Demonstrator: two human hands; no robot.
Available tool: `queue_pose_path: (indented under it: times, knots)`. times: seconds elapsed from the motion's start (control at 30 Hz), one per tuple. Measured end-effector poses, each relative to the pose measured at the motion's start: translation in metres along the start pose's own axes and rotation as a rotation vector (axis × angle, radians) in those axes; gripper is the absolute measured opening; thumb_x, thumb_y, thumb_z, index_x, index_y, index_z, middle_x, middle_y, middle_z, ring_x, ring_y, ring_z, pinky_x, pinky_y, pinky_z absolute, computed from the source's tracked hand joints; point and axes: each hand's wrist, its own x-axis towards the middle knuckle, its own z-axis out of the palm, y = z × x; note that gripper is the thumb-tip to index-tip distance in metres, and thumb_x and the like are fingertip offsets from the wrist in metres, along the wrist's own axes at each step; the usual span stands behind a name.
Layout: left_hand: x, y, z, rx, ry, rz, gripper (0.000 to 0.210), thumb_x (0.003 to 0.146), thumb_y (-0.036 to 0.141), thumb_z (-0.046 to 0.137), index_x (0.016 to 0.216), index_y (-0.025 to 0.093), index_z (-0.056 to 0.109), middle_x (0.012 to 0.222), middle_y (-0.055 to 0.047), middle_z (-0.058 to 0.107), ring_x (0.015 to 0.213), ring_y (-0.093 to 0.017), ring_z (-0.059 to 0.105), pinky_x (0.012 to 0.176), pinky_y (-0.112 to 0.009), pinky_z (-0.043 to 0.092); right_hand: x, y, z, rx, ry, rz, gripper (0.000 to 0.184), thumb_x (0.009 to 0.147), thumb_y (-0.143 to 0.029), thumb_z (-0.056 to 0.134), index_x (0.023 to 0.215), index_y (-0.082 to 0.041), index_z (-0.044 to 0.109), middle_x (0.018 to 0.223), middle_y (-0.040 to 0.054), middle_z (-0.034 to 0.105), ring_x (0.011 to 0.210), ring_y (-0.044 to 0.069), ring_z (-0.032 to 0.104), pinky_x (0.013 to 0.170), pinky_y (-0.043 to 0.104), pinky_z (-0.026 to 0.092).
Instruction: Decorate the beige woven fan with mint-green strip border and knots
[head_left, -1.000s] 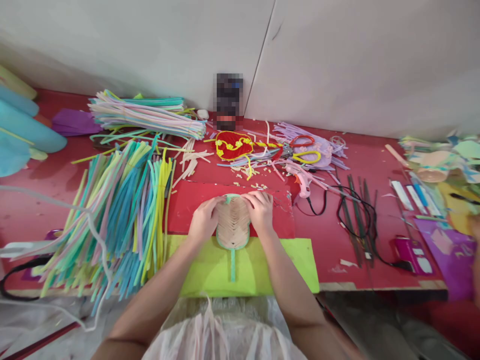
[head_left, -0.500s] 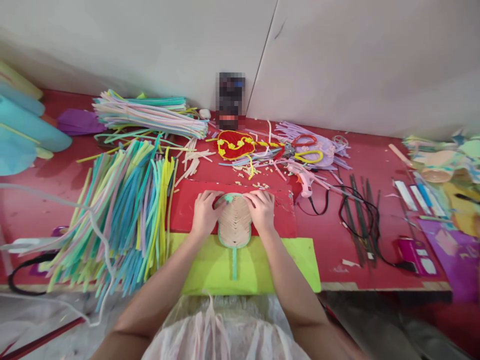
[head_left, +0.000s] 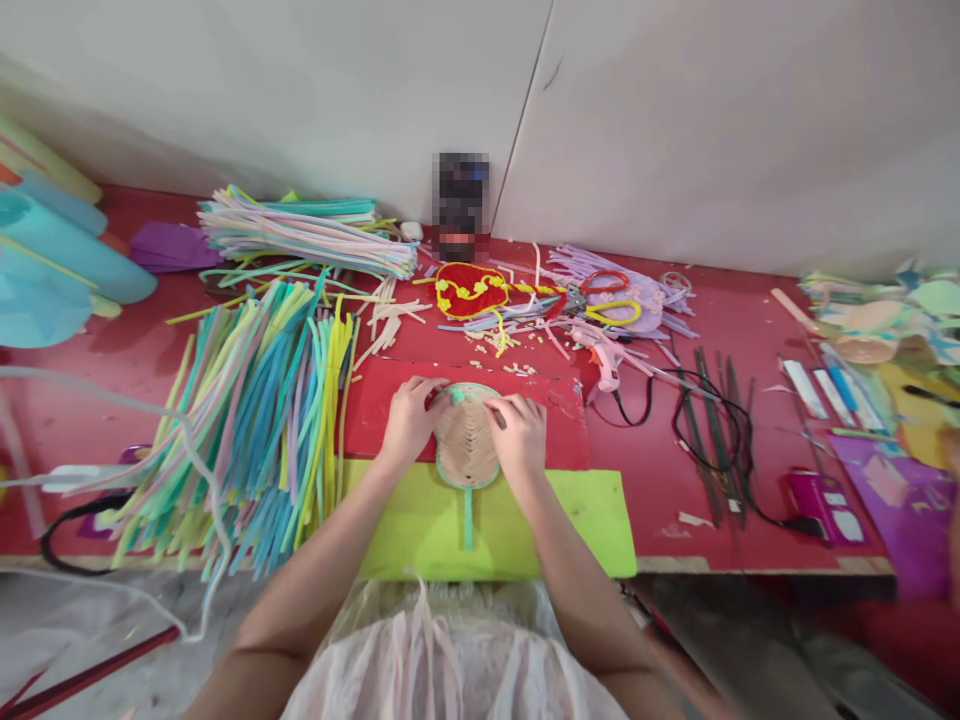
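Shifting slightly inward from the rim over the past half second, the right hand [head_left: 523, 435] is gathering its fingertips at the upper right edge of a beige, chevron-patterned fan [head_left: 469, 445], seemingly pinching it. Nearest the person, the fan's mint handle [head_left: 469, 520] is lying over a lime-green sheet [head_left: 585, 520]; a forearm brushing it could be enough to swing the fan askew. To the left, a heap of fuzzy stems [head_left: 262, 410] is reaching the front of the red desk [head_left: 645, 500], where a snagging sleeve or elbow could drag some off. Above the sheet, the fan's head is partly overlapping a red board [head_left: 562, 420], between both hands. The left hand [head_left: 407, 425] is curling around the upper left rim, its grip hard to tell, beside a small mint patch [head_left: 457, 397]; uneven pressure there could be bending the outline or loosening the patch, if it is not firmly fixed. Farther off, pale clippings [head_left: 487, 363] are lying where they could stick to the work, and a pink glue gun [head_left: 606, 372] is resting near the right hand, a possible burn risk if hot. Beyond, scissors [head_left: 615, 313] are lying beside a finished-looking red fan [head_left: 480, 290].
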Motion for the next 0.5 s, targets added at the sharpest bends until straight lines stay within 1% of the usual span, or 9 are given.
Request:
queue_pose_path:
  times: [0.13,0.27,0.37,0.5]
  knots:
    - [0.007,0.000,-0.002,-0.045,-0.052,-0.063,0.023,0.079,0.025,0.062,0.100,0.020,0.068,0.089,-0.004,0.064,0.080,-0.017,0.058,0.078,-0.029,0.047,-0.009,-0.010,0.004,0.008,0.018,0.088,0.010,0.087,-0.024,0.056,0.091,-0.022,0.066,0.085,0.0031,0.065,0.087,0.018,0.055,0.084,0.032,0.033]
    - [0.013,0.005,0.000,0.071,-0.054,-0.094,0.018,0.075,0.027,0.065,0.093,0.021,0.069,0.084,-0.004,0.064,0.079,-0.017,0.057,0.076,-0.030,0.045,-0.012,-0.014,0.007,0.008,0.022,0.143,0.011,0.088,-0.026,0.056,0.091,-0.023,0.065,0.086,0.0030,0.066,0.088,0.019,0.055,0.085,0.033,0.032]
    - [0.015,0.010,0.002,0.139,-0.048,-0.111,0.014,0.075,0.028,0.066,0.088,0.023,0.069,0.082,-0.003,0.064,0.080,-0.018,0.057,0.077,-0.032,0.043,-0.014,-0.013,0.006,0.032,0.010,0.157,0.011,0.087,-0.027,0.057,0.092,-0.022,0.065,0.086,0.0030,0.066,0.088,0.019,0.055,0.085,0.033,0.032]
    - [0.017,0.012,0.002,0.147,-0.046,-0.129,0.012,0.075,0.028,0.066,0.086,0.024,0.069,0.084,-0.002,0.065,0.082,-0.018,0.058,0.081,-0.034,0.041,-0.020,-0.012,0.001,0.078,-0.020,0.141,0.017,0.087,-0.028,0.058,0.101,-0.022,0.065,0.092,0.0040,0.066,0.090,0.019,0.055,0.084,0.033,0.032]
